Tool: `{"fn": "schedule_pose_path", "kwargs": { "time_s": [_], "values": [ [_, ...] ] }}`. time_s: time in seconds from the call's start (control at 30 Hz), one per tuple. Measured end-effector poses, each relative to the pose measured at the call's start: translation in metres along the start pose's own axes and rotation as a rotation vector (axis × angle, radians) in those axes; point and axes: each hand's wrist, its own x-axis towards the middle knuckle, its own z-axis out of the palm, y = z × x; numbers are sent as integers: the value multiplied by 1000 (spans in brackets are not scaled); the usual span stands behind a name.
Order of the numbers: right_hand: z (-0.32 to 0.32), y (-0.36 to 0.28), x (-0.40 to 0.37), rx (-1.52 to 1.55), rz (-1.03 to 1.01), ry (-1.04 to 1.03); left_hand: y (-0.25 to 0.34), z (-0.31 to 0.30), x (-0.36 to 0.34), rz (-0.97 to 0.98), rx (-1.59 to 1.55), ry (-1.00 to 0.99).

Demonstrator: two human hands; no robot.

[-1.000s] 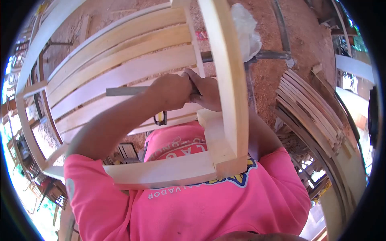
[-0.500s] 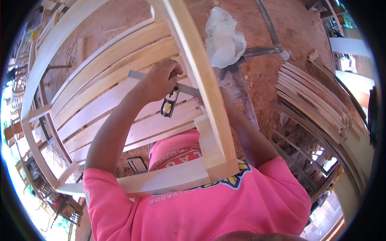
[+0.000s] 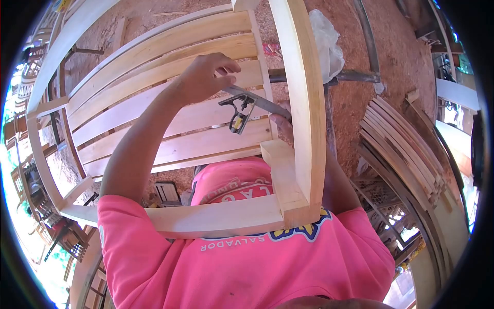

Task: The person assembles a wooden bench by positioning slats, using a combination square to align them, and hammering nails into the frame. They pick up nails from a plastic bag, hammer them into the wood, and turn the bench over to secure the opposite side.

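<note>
A combination square (image 3: 262, 104) with a grey metal blade and a dark head lies at a slant over the pale wooden slats (image 3: 206, 143). My left hand (image 3: 206, 77) is over the slats at the blade's left end, its thumb and fingers apart and curved. My right hand (image 3: 281, 126) grips the blade's right end beside the thick upright wooden rail (image 3: 307, 98). That rail hides part of my right hand and forearm. The slats belong to a wooden frame, whose near rail (image 3: 221, 216) crosses in front of my pink shirt.
A clear plastic bag (image 3: 327, 46) lies beyond the rail on the reddish, shaving-strewn ground. Dark metal bars (image 3: 366, 36) are beside it. Stacked wooden strips (image 3: 399, 147) lie at the right. Wooden furniture parts (image 3: 62, 237) stand at the far left.
The frame and slats appear shifted right in view. The square has turned and moved right. My left hand's fingers have spread from a curled position, and more of my right hand shows.
</note>
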Motion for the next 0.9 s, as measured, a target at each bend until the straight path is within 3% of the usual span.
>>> {"fn": "schedule_pose_path", "kwargs": {
  "time_s": [0.07,0.13,0.17,0.23,0.27,0.3,0.4,0.47,0.5,0.53,0.6,0.73,0.83,0.9],
  "values": [
    [6,12,1,-14,-78,3,0,2,-1,241,271,54],
    [10,22,-3,78,-212,84,1,0,2,98,226,-144],
    [7,19,-3,89,-183,77,2,-1,6,38,207,-243],
    [1,14,-4,111,-126,64,3,3,9,54,159,-212],
    [-4,10,-3,100,-194,99,0,5,8,57,134,-196],
    [-8,6,-2,86,-262,136,-7,10,9,52,137,-110],
    [-38,-7,2,13,-115,155,-11,1,15,-87,-112,357],
    [-59,-15,11,-20,5,302,-9,-24,15,-80,-151,505],
    [-69,-15,18,2,66,365,0,-37,8,-132,-12,527],
    [-76,-15,28,3,65,463,-11,-38,4,-49,80,539],
    [-88,-16,43,-41,82,591,-47,-35,-4,116,267,543],
    [-102,-13,56,-71,95,643,-78,-13,-20,40,359,403],
    [-112,-7,44,-86,134,662,-88,-14,-18,-30,292,421],
    [-115,2,38,-65,187,699,-59,-23,-17,-130,181,292]
  ]
}}
